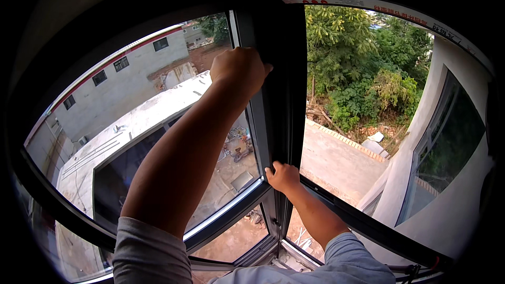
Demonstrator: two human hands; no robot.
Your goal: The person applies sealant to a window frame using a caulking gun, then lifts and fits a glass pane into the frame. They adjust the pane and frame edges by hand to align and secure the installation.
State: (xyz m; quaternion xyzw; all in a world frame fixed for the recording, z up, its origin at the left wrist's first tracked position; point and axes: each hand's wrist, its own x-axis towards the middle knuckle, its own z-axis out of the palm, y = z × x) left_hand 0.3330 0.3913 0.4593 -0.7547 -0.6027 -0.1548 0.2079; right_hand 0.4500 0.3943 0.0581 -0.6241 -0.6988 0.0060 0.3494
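My left hand (238,69) is high up, its fingers closed on the upright edge of a dark window sash (256,131); the knuckles hide part of the grip. Lower down, my right hand (284,176) is wrapped round the same dark upright near the sash's bottom corner, thumb raised against it. The sash holds a large glass pane (131,106) and stands at an angle to the dark fixed frame (288,89). Both arms are stretched forward, the left one crossing in front of the glass.
Right of the upright is an opening bordered by a bottom rail (363,223) and a top rail with a printed protective strip (363,4). Smaller lower panes (231,242) sit beneath the sash. Outside are a pale wall with a window (442,147), trees (363,63) and a low building (126,68).
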